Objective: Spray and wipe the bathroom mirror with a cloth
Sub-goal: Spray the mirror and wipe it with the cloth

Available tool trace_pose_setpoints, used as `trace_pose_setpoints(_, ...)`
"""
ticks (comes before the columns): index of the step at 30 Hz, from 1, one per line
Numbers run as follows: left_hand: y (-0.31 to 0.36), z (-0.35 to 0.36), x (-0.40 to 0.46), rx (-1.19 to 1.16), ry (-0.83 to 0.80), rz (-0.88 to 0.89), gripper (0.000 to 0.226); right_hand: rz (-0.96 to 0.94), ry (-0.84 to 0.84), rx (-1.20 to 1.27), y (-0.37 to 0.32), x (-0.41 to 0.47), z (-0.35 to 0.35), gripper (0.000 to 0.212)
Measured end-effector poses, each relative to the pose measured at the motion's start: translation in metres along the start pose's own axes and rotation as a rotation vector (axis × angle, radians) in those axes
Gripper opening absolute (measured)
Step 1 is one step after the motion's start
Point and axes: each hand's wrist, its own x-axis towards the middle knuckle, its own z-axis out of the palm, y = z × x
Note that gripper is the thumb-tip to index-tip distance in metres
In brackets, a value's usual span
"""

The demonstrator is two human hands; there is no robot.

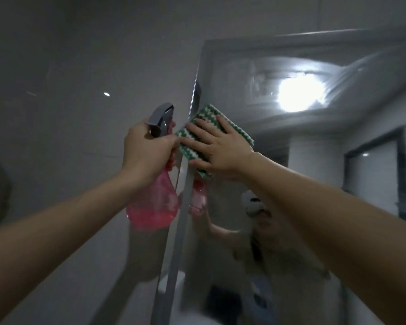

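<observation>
green-white zigzag cloth [198, 124], folded, pressed on mirror [256, 118]

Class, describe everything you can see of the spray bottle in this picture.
The spray bottle has a see-through pink body, seemingly plastic, bulging toward the bottom, and a grey trigger head on top. It is held upright and raised in the air, just left of the mirror's edge, nozzle facing the wall. The left hand grips its neck, fingers curled below the head. Nothing else visibly touches it. Its pink reflection shows in the mirror.

Translucent pink plastic bottle [153, 205]; ridged cloth [203, 134]; glossy, seemingly streaked mirror [314, 160].
</observation>
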Motion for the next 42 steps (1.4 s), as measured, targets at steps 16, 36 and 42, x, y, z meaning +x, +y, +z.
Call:
trace_pose_setpoints(16,0.075,0.129,0.073,-0.254,-0.149,-0.126,0.013,0.408,0.08,0.087,0.17,0.019,-0.04,0.061)
trace_pose_setpoints(36,0.138,0.29,-0.049,-0.391,-0.358,-0.279,0.012,0.762,0.026,0.13,0.291,-0.264,-0.035,0.061)
trace_pose_setpoints(42,0.118,0.278,-0.097,-0.384,-0.342,-0.333,0.016,0.698,0.03,0.135,0.211,-0.294,-0.015,0.063)
